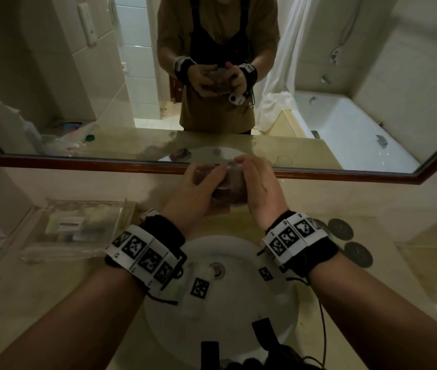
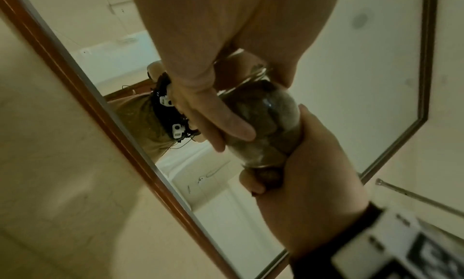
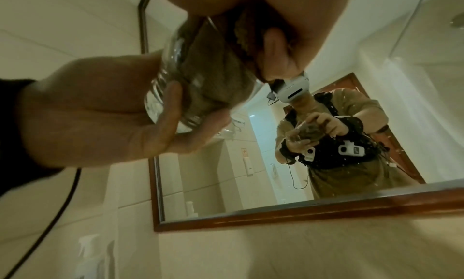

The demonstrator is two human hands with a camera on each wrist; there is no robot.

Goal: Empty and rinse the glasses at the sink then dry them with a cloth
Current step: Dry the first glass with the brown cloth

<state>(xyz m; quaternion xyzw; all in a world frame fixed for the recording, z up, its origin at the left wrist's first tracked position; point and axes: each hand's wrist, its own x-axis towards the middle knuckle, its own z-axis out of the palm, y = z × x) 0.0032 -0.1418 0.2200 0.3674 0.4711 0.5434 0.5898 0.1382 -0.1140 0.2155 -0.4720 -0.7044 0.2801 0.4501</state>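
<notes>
A clear glass (image 1: 229,188) with a ribbed base is held level above the white sink (image 1: 265,316), just in front of the mirror. My left hand (image 1: 198,188) grips its base end, fingers wrapped round the wall (image 2: 273,112). A brown cloth (image 3: 213,80) is stuffed inside the glass. My right hand (image 1: 258,188) closes over the mouth end and holds the cloth; a bit of it (image 2: 272,175) shows between those fingers. In the right wrist view my left hand (image 3: 125,114) cups the glass (image 3: 173,68). The glass mouth is hidden by my right hand (image 2: 314,164).
A clear plastic tray (image 1: 78,228) with small packets sits on the counter at the left. Two dark round coasters (image 1: 341,228) lie right of the basin. The wood-framed mirror (image 1: 78,76) stands close behind my hands. The sink drain (image 1: 217,269) lies below my wrists.
</notes>
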